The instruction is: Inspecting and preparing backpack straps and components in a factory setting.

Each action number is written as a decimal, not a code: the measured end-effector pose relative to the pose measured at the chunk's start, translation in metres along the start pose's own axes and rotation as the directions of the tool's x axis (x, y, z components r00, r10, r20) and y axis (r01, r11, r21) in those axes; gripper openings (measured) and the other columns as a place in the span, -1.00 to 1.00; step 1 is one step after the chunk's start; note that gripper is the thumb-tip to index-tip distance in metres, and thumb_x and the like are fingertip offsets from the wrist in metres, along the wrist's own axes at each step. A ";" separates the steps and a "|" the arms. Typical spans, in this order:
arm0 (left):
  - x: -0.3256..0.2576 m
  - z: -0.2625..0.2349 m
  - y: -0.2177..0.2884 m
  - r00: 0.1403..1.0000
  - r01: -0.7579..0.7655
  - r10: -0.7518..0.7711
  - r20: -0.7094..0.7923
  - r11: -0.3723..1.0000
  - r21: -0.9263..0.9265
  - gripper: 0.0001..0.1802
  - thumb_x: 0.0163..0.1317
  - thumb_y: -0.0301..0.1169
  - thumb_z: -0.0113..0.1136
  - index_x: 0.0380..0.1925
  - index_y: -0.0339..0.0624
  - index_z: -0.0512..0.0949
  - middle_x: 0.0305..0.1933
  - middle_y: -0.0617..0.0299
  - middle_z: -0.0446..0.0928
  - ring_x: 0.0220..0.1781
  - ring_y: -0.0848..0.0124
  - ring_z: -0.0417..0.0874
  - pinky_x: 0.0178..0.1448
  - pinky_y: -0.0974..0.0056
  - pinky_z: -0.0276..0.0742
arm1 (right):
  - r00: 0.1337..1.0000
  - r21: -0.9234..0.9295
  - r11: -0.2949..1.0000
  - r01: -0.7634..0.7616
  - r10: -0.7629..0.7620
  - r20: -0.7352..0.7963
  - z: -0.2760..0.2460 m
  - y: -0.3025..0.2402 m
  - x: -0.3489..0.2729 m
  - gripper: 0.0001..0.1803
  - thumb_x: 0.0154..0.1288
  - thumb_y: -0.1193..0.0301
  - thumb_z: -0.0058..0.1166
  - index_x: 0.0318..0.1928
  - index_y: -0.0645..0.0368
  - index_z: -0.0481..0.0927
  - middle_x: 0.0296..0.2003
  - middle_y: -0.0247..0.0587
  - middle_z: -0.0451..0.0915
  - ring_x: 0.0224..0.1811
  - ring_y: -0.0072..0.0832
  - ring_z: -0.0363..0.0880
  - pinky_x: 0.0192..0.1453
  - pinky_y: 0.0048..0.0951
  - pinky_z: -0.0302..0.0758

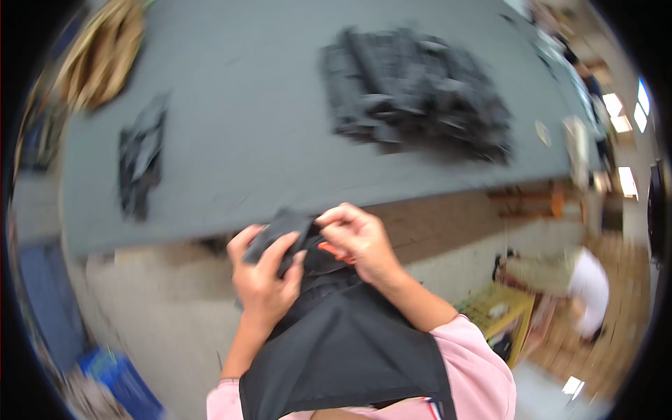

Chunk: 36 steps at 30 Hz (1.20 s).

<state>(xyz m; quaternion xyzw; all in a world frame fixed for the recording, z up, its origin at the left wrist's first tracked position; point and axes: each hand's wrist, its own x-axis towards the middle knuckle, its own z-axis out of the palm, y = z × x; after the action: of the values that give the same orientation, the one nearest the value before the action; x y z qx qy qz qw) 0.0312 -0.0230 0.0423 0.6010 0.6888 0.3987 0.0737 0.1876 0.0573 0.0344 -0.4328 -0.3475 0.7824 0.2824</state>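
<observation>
My left hand [267,280] is closed round a dark grey cloth piece [278,233], held just off the table's near edge and in front of my dark apron [350,343]. My right hand [364,245] is beside it, thumb and forefinger pinched together at the cloth's right side. Under the curled fingers of that hand sits a small orange tool [334,250], perhaps a pair of snips; its blades do not show clearly. Blur hides whether the pinch has hold of a thread or the cloth's edge.
On the grey-covered table [231,91] lie a large heap of dark cloth pieces [420,91] and a smaller stack [142,157] at left. Brown sacking [105,56] is at far left. A yellow stool [498,306] and a person in white [589,287] are at right, a blue bag [120,381] lower left.
</observation>
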 end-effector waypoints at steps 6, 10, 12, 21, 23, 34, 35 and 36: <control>0.010 0.015 0.018 0.957 -0.165 0.226 0.179 0.939 -0.302 -0.62 -0.17 -0.59 0.34 -0.24 -0.14 0.58 -0.11 -0.07 0.35 0.00 0.06 0.40 0.01 0.10 0.42 | 0.962 0.098 0.962 0.256 -0.243 -0.127 -0.024 0.011 -0.047 -0.82 0.27 0.44 0.09 -0.16 0.22 0.49 -0.41 -0.45 0.47 -0.52 -0.79 0.30 -0.51 -0.76 0.23; 0.009 0.023 0.042 0.865 -0.304 0.436 0.248 0.849 -0.433 -0.59 -0.18 -0.59 0.30 -0.21 -0.18 0.54 -0.12 -0.08 0.38 -0.02 0.03 0.39 0.03 0.07 0.38 | 0.829 0.164 0.875 0.456 -0.351 -0.436 -0.030 0.030 -0.096 -0.71 0.24 0.29 0.16 -0.14 0.15 0.44 -0.46 -0.52 0.37 -0.54 -0.85 0.23 -0.55 -0.78 0.13; 0.013 0.025 0.051 0.785 -0.343 0.531 0.318 0.801 -0.490 -0.60 -0.17 -0.59 0.29 -0.21 -0.19 0.53 -0.11 -0.11 0.39 -0.03 0.02 0.40 0.02 0.08 0.38 | 0.805 0.121 0.874 0.470 -0.369 -0.464 -0.027 0.034 -0.111 -0.73 0.24 0.24 0.17 -0.25 0.11 0.41 -0.47 -0.55 0.35 -0.54 -0.84 0.20 -0.54 -0.76 0.12; 0.019 0.064 0.100 0.604 -0.292 0.641 0.473 0.731 -0.617 -0.57 -0.10 -0.60 0.26 -0.14 -0.22 0.42 -0.05 -0.07 0.41 0.03 0.06 0.41 0.12 0.10 0.33 | 0.670 0.219 0.727 0.651 -0.414 -0.617 -0.045 0.021 -0.114 -0.83 0.34 0.36 0.01 -0.19 0.11 0.34 -0.43 -0.50 0.36 -0.53 -0.81 0.26 -0.50 -0.74 0.23; 0.018 0.081 0.114 0.593 -0.224 0.609 0.527 0.753 -0.618 -0.57 -0.08 -0.58 0.25 -0.13 -0.23 0.41 -0.02 -0.04 0.41 0.05 0.10 0.41 0.16 0.12 0.30 | 0.662 0.237 0.698 0.676 -0.432 -0.613 -0.066 0.019 -0.115 -0.83 0.34 0.36 0.01 -0.18 0.11 0.34 -0.43 -0.50 0.36 -0.54 -0.81 0.26 -0.49 -0.73 0.23; -0.004 0.235 0.352 0.272 0.336 0.471 0.839 0.771 -0.541 -0.39 0.18 -0.33 0.21 0.21 -0.30 0.28 -0.04 0.17 0.47 -0.16 0.40 0.56 -0.13 0.36 0.46 | 0.414 0.281 0.520 0.807 -0.158 -0.897 -0.307 0.017 -0.261 -0.71 0.38 0.19 -0.05 -0.16 0.17 0.53 -0.66 -0.61 0.18 -0.68 -0.82 0.04 -0.57 -0.70 0.07; -0.010 0.253 0.383 0.177 0.349 0.475 0.862 0.788 -0.507 -0.42 0.19 -0.38 0.18 0.20 -0.31 0.30 -0.02 0.16 0.46 -0.15 0.40 0.56 -0.11 0.37 0.46 | 0.341 0.244 0.474 0.846 -0.130 -0.931 -0.326 0.028 -0.288 -0.69 0.39 0.19 -0.06 -0.17 0.18 0.53 -0.66 -0.60 0.17 -0.68 -0.81 0.04 -0.59 -0.68 0.02; -0.018 0.268 0.413 0.080 0.359 0.475 0.876 0.806 -0.470 -0.46 0.20 -0.42 0.14 0.19 -0.33 0.31 0.00 0.15 0.46 -0.13 0.40 0.56 -0.09 0.37 0.45 | 0.266 0.200 0.431 0.880 -0.098 -0.959 -0.340 0.038 -0.315 -0.68 0.40 0.18 -0.08 -0.18 0.20 0.52 -0.67 -0.60 0.16 -0.69 -0.81 0.05 -0.61 -0.67 -0.02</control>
<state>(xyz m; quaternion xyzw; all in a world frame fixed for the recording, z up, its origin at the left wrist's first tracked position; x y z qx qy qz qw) 0.5093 0.0676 0.1189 0.6780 0.2608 0.0748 0.6832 0.6259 -0.0980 0.0252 -0.4463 0.0571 0.3648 0.8152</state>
